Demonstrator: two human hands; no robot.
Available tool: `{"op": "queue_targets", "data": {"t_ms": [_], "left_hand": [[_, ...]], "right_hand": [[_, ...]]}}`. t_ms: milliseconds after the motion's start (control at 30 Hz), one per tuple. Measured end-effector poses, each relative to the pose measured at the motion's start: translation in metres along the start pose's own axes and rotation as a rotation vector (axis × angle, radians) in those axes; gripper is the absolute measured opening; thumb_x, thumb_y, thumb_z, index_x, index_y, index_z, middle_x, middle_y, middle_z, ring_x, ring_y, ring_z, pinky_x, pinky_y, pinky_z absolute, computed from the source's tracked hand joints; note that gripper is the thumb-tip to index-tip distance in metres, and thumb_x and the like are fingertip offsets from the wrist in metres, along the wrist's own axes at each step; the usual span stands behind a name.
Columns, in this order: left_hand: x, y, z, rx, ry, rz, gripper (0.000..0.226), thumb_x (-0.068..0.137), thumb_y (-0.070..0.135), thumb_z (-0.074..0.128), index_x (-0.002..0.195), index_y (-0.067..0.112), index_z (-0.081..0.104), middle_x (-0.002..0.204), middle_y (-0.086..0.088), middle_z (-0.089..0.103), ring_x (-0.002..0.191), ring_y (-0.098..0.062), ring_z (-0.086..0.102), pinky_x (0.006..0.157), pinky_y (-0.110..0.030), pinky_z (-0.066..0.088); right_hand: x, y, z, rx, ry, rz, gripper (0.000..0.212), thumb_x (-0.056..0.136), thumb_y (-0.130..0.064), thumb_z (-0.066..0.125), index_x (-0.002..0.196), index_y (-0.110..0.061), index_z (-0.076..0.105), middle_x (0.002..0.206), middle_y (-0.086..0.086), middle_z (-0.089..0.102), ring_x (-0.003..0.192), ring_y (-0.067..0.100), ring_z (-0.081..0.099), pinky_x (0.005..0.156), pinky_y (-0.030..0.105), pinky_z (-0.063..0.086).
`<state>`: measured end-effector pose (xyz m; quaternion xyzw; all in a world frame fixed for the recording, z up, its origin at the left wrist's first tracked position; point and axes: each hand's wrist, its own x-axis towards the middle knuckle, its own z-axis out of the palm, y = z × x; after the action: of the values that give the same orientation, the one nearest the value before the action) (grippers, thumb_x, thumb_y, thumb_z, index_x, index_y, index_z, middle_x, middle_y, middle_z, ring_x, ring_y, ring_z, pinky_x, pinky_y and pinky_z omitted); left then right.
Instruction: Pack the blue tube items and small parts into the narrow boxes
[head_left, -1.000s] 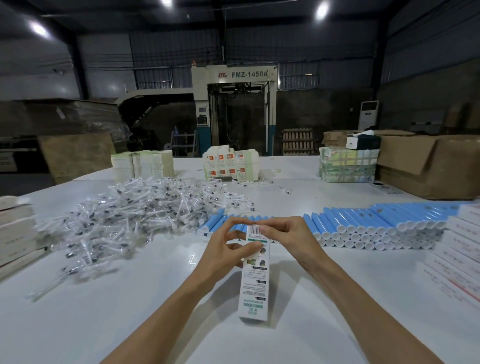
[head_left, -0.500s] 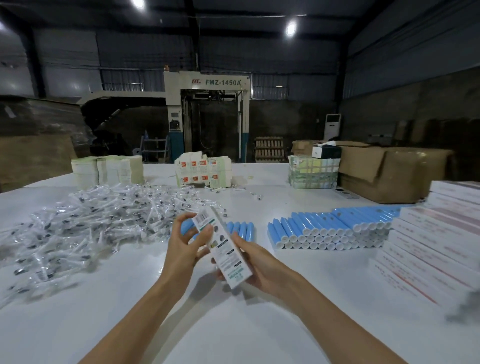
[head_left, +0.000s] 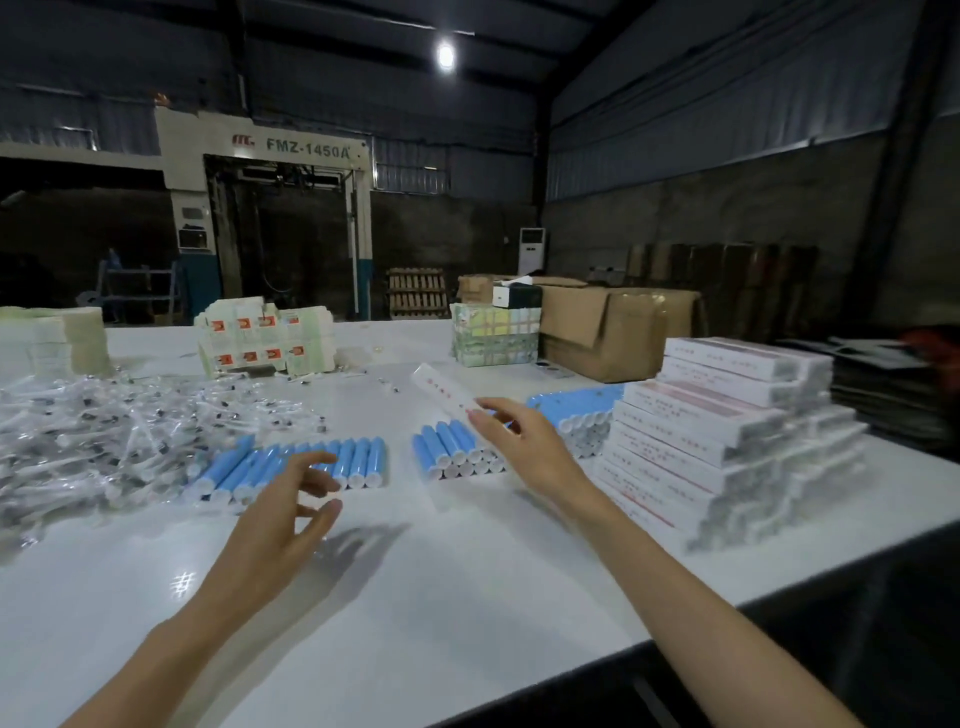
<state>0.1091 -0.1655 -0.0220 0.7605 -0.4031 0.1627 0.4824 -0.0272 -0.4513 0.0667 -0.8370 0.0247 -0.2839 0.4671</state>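
My right hand (head_left: 519, 441) holds one end of a narrow white box (head_left: 441, 389) in the air above the blue tubes, the box pointing up and to the left. Its grip is blurred. My left hand (head_left: 291, 519) hovers over the white table (head_left: 415, 597) with fingers spread, holding nothing, just in front of a row of blue tubes (head_left: 322, 462). A second group of blue tubes (head_left: 452, 449) lies under my right hand, with more behind it (head_left: 576, 405). A heap of small parts in clear bags (head_left: 130, 431) covers the table's left side.
A stepped stack of narrow white boxes (head_left: 727, 431) stands at the right, near the table's edge. At the back are flat carton stacks (head_left: 265, 338), a pale stack (head_left: 57, 332), a wrapped bundle (head_left: 493, 335) and a cardboard box (head_left: 613, 327).
My left hand has let go of the box and opened above the table. My right hand has carried the box up and to the right, toward the stack. The view has turned right.
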Motion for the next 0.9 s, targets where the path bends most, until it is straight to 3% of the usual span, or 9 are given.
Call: {"op": "queue_targets", "data": {"t_ms": [67, 133, 233, 367, 433, 600, 700, 833, 900], "left_hand": [[-0.004, 0.0, 0.002, 0.105, -0.063, 0.048, 0.041, 0.101, 0.017, 0.07, 0.133, 0.038, 0.055, 0.117, 0.021, 0.064, 0.108, -0.011, 0.064, 0.089, -0.035, 0.055], [-0.004, 0.003, 0.005, 0.142, -0.089, 0.068, 0.041, 0.1, 0.014, 0.07, 0.131, 0.038, 0.058, 0.118, 0.024, 0.063, 0.109, -0.009, 0.063, 0.091, -0.036, 0.054], [-0.003, 0.003, 0.006, 0.174, -0.082, 0.116, 0.042, 0.098, 0.008, 0.071, 0.126, 0.038, 0.062, 0.12, 0.025, 0.063, 0.113, -0.007, 0.061, 0.092, -0.034, 0.052], [-0.003, -0.002, 0.002, 0.213, -0.072, 0.141, 0.043, 0.097, 0.005, 0.071, 0.124, 0.037, 0.063, 0.121, 0.022, 0.063, 0.114, -0.006, 0.059, 0.093, -0.017, 0.045], [-0.003, -0.004, 0.001, 0.227, -0.074, 0.141, 0.044, 0.097, 0.004, 0.071, 0.123, 0.039, 0.063, 0.121, 0.023, 0.063, 0.114, -0.004, 0.059, 0.091, -0.012, 0.042], [-0.004, -0.004, -0.001, 0.237, -0.069, 0.124, 0.041, 0.097, 0.004, 0.072, 0.123, 0.036, 0.066, 0.118, 0.022, 0.064, 0.116, -0.003, 0.058, 0.092, -0.006, 0.039], [-0.006, -0.003, -0.003, 0.25, -0.068, 0.118, 0.04, 0.096, 0.002, 0.072, 0.121, 0.033, 0.068, 0.114, 0.022, 0.067, 0.116, -0.002, 0.057, 0.091, -0.004, 0.039], [-0.006, -0.003, -0.004, 0.25, -0.058, 0.116, 0.039, 0.097, 0.003, 0.072, 0.118, 0.036, 0.068, 0.116, 0.024, 0.066, 0.118, -0.004, 0.057, 0.095, -0.021, 0.046], [-0.005, -0.003, -0.004, 0.255, -0.051, 0.103, 0.04, 0.097, 0.004, 0.072, 0.118, 0.038, 0.068, 0.117, 0.024, 0.065, 0.118, -0.005, 0.057, 0.093, -0.03, 0.049]], "right_hand": [[0.01, 0.001, -0.049, -0.283, 0.145, -0.042, 0.036, 0.106, -0.046, 0.057, 0.136, -0.028, 0.066, 0.108, -0.008, 0.067, 0.089, 0.008, 0.065, 0.07, 0.03, 0.056], [0.021, 0.007, -0.098, -0.607, 0.272, -0.047, 0.041, 0.107, -0.047, 0.053, 0.143, -0.028, 0.061, 0.116, -0.001, 0.064, 0.099, 0.018, 0.062, 0.081, 0.04, 0.056], [0.029, 0.02, -0.162, -1.005, 0.411, -0.021, 0.043, 0.107, -0.043, 0.051, 0.143, -0.02, 0.059, 0.123, 0.01, 0.064, 0.11, 0.026, 0.055, 0.09, 0.042, 0.045], [0.027, 0.038, -0.216, -1.333, 0.472, 0.068, 0.036, 0.106, -0.04, 0.053, 0.129, -0.015, 0.062, 0.123, 0.015, 0.066, 0.114, 0.033, 0.054, 0.095, 0.046, 0.042], [0.023, 0.046, -0.231, -1.404, 0.429, 0.102, 0.033, 0.106, -0.039, 0.054, 0.125, -0.014, 0.065, 0.125, 0.015, 0.068, 0.117, 0.034, 0.054, 0.098, 0.048, 0.042], [0.017, 0.054, -0.23, -1.441, 0.349, 0.173, 0.045, 0.1, -0.039, 0.065, 0.138, -0.017, 0.059, 0.14, 0.013, 0.061, 0.131, 0.033, 0.049, 0.112, 0.049, 0.039], [0.02, 0.053, -0.221, -1.405, 0.37, 0.187, 0.042, 0.097, -0.038, 0.07, 0.133, -0.017, 0.063, 0.141, 0.013, 0.06, 0.134, 0.034, 0.049, 0.113, 0.05, 0.04], [0.018, 0.054, -0.214, -1.377, 0.405, 0.156, 0.022, 0.098, -0.036, 0.068, 0.111, -0.018, 0.07, 0.122, 0.01, 0.069, 0.112, 0.028, 0.062, 0.091, 0.045, 0.053], [0.015, 0.054, -0.213, -1.431, 0.394, 0.21, 0.013, 0.098, -0.026, 0.067, 0.107, -0.017, 0.07, 0.129, 0.014, 0.066, 0.121, 0.032, 0.058, 0.094, 0.047, 0.052]]}}
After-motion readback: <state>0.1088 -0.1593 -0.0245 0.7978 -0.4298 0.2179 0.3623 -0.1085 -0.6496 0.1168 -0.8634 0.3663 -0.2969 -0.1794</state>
